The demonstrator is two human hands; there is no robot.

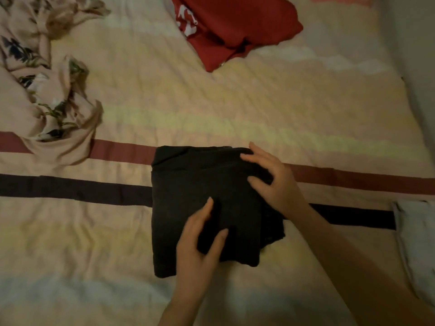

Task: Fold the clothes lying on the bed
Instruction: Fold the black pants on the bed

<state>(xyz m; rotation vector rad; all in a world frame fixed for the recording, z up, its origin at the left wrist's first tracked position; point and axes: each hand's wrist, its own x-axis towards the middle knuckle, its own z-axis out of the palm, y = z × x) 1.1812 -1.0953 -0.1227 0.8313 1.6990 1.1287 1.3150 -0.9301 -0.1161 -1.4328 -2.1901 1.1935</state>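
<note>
Your left hand (200, 241) is nearest, fingers spread flat on the black garment (188, 203) with the thumb tucked by a fold, while your right hand (270, 182) presses its far right corner, probably pinning the layers flat. That bundle sits mid-bed (235, 102), looks nearly folded. No containers around; the floral garment (47, 90) and red garment (235, 27) look unfolded.

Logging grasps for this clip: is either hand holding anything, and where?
Neither grips: left hand and right hand rest spread fingers on the folded black garment.
</note>
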